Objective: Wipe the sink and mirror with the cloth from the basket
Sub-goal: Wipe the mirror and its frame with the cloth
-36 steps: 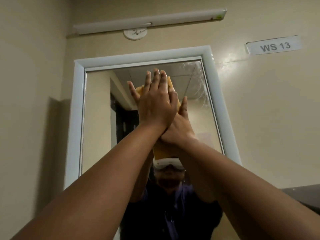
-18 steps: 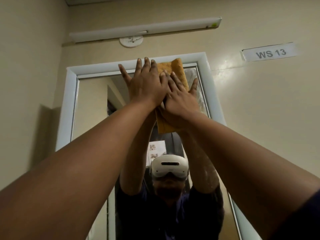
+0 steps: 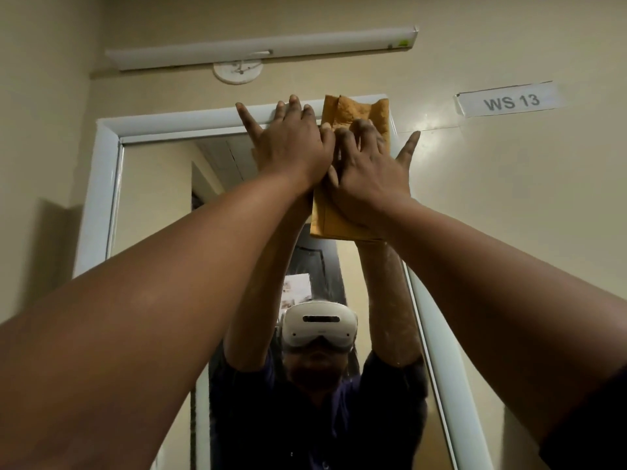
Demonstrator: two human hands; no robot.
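Note:
An orange-yellow cloth point(image 3: 353, 111) lies flat against the top right corner of the wall mirror point(image 3: 159, 205), which has a white frame. Its upper edge overlaps the frame's top bar. My right hand point(image 3: 369, 171) presses the cloth with spread, straight fingers. My left hand point(image 3: 288, 144) lies flat just left of it, fingers straight, its fingertips reaching onto the top of the frame and its edge over the cloth's left side. Both arms reach up high. The sink and basket are out of view.
A long white tube light point(image 3: 261, 49) and a round white fitting point(image 3: 237, 71) sit on the wall above the mirror. A label reading "WS 13" point(image 3: 509, 101) is on the wall to the right. The mirror reflects a person wearing a white headset point(image 3: 319, 325).
Both hands have slid the cloth up and to the right on the mirror, from the upper middle of the glass to the top right corner of the frame.

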